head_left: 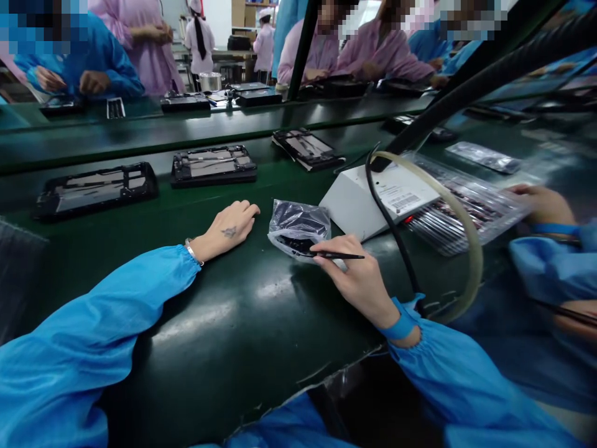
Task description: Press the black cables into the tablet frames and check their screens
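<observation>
No words, brand or number could be read. One label was noted, a printed area [390,191] on the upper face of the white box [347,202]. It carried a barcode [403,201], made out as a block of fine dark bars. Lines of small dark print [385,186] stood above the barcode on the same face; they were too small and blurred to decipher. Any figures belonging to the barcode were likewise too small to tell. The print and barcode were dark on a pale ground, and both ran at a slant in the view.
</observation>
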The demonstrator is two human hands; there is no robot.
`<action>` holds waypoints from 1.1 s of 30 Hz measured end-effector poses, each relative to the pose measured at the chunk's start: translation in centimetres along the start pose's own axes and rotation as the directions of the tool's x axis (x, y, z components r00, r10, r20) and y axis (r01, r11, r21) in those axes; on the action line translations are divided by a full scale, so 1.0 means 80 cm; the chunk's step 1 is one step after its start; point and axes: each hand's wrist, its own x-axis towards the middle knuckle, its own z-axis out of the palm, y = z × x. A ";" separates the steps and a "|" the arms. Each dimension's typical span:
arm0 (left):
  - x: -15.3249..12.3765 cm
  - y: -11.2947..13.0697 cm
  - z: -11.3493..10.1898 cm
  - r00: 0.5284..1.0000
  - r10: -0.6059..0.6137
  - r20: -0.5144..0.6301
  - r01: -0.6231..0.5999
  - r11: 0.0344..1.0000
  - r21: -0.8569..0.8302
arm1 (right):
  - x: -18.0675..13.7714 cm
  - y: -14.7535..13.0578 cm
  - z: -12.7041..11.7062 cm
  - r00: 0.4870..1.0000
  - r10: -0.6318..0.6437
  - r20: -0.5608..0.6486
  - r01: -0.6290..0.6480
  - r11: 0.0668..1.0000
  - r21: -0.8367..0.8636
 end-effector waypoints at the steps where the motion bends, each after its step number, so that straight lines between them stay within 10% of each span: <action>1: 0.001 0.001 0.001 1.000 0.000 0.002 0.000 1.000 0.003 | 0.000 -0.001 0.000 1.000 -0.010 0.005 0.010 1.000 -0.006; 23: 0.003 0.001 0.004 1.000 -0.011 0.016 0.011 1.000 -0.001 | 0.000 -0.007 0.002 0.998 -0.065 0.017 0.064 0.998 0.021; 33: 0.001 -0.007 0.000 0.996 -0.082 -0.045 0.083 0.996 0.016 | -0.020 -0.025 -0.029 0.940 0.076 -0.334 -0.014 0.983 0.184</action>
